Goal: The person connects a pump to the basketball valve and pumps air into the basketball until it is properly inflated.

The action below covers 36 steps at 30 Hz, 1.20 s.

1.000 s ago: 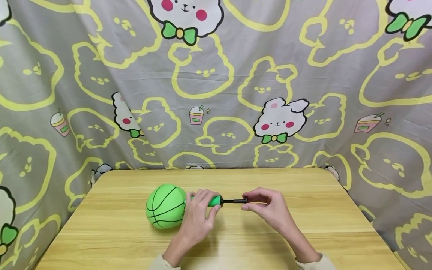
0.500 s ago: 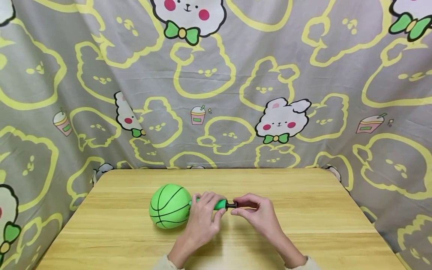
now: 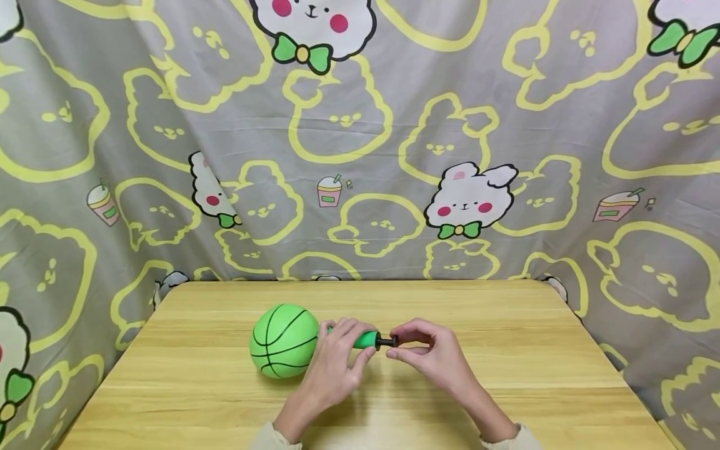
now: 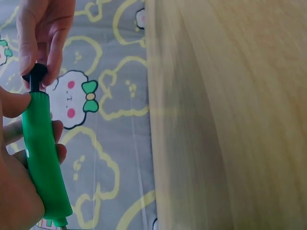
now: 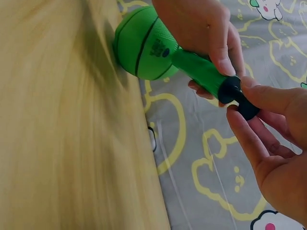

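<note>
A green ball with black basketball lines [image 3: 284, 341] sits on the table, left of both hands. My left hand [image 3: 335, 365] grips the green barrel of a small hand pump [image 4: 44, 153], its fingers curled round it. The pump lies sideways, with its left end at the ball, as the right wrist view [image 5: 196, 69] of the pump barrel shows. Thumb and fingers of my right hand [image 3: 433, 353] pinch the black handle [image 5: 247, 109] at the pump's other end. Only a short length of black rod shows between handle and barrel.
Under the hands is a light wood-grain table [image 3: 360, 419]. A grey curtain with yellow cartoon outlines [image 3: 360, 144] hangs behind it and along both sides.
My right hand has moved left with the handle, pushing most of the black rod into the barrel. Over the last half second the rod has stayed about equally short. My left hand keeps its grip.
</note>
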### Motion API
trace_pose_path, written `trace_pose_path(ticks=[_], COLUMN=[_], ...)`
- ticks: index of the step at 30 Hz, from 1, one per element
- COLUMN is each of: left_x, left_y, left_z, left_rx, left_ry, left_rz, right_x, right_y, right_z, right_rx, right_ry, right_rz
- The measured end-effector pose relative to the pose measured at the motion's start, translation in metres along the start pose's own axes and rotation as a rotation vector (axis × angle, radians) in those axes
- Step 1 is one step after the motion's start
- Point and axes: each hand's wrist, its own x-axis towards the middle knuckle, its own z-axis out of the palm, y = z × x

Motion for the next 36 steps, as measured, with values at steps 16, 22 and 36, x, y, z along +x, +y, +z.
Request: trace_pose_path(ticks=[16,22,36], left_x=[0.003,0.004,0.005], left_y=[-0.006,-0.009,-0.013], left_z=[-0.009,-0.013,-0.016], left_rx=[0.002,-0.001,0.005], left_ry=[0.04,0.072,0.098], left_rz=[-0.055,-0.062,-0.055], right_x=[0.001,0.0,-0.001], right_y=[-0.008,-0.011,-0.014], right_z=[-0.032,-0.049,-0.06], right_rx=[-0.012,-0.003,-0.007], right_ry=[-0.016,-0.01,-0.029], right_rz=[-0.019,-0.029,-0.047])
